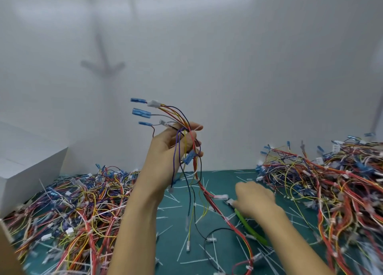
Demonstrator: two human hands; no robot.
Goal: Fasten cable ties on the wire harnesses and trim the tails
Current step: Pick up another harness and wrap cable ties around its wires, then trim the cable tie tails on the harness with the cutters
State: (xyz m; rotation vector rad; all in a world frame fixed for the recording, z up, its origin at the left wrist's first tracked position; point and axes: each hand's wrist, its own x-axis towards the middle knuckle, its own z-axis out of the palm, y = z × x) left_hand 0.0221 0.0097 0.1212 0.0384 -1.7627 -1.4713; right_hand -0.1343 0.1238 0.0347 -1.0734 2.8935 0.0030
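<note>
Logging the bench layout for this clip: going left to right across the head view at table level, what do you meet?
White box → left pile of harnesses → left hand, raised, gripping a wire harness → right hand, down low → right pile of harnesses.

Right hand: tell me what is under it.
A green tool handle pokes out from beneath the right hand, on the green mat. The tool's head is covered by the hand.
</note>
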